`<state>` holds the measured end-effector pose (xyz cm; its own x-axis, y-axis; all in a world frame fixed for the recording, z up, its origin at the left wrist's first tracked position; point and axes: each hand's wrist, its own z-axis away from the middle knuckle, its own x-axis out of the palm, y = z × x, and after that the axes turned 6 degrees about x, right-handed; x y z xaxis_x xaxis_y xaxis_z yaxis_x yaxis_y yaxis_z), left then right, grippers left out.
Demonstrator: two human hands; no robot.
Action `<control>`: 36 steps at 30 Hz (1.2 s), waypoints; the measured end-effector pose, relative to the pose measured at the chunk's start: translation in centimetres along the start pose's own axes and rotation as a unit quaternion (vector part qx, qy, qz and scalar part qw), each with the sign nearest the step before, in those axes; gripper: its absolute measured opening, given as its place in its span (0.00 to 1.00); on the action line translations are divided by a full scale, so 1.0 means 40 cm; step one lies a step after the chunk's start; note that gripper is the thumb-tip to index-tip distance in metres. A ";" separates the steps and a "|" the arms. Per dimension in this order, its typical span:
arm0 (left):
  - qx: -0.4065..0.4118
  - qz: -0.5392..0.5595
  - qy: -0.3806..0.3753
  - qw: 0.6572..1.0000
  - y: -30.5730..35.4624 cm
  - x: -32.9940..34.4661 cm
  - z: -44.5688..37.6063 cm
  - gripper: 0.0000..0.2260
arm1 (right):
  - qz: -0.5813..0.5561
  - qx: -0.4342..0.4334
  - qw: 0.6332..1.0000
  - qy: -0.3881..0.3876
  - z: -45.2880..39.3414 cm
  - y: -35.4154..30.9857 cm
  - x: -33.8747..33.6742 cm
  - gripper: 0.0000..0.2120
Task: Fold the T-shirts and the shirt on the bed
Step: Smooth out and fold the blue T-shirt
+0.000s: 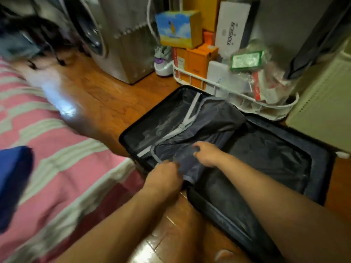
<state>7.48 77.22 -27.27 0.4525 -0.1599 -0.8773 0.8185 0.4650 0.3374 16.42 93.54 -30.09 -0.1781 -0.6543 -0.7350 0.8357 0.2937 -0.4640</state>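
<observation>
An open suitcase [266,152] lies on the wood floor [106,99], close beside the bed [57,168]. Both hands work its grey divider flap [209,126]: the left hand [165,175] pinches the flap's edge, the right hand [207,152] seems curled on the fabric. A blue garment [13,183] lies on the bed. A white basket [237,97] holds boxes.

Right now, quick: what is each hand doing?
Left hand: grips the grey-edged dark fabric divider flap of the open black suitcase.
Right hand: fingers curled on the same flap; grip uncertain.
</observation>
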 end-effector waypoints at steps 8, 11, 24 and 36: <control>-0.114 0.145 0.260 0.948 -0.230 -0.266 0.654 0.15 | -0.125 -0.224 0.964 0.076 0.457 -0.531 0.081 0.10; -0.214 0.182 0.311 0.908 -0.392 -0.273 0.865 0.13 | -0.125 -0.244 0.962 -0.003 0.549 -0.661 0.208 0.11; -0.240 0.725 0.341 0.548 -0.720 -0.233 0.904 0.03 | -0.503 -0.004 0.836 -0.221 0.494 -0.968 0.455 0.16; -0.082 0.846 0.181 0.494 -0.373 -0.271 0.545 0.10 | -0.546 -0.032 0.818 -0.177 0.534 -0.510 0.056 0.13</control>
<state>-1.90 53.03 -15.36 0.3226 0.7318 0.6003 -0.6773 -0.2647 0.6865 10.06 71.18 -11.71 -0.6292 -0.7088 0.3189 0.2479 -0.5719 -0.7820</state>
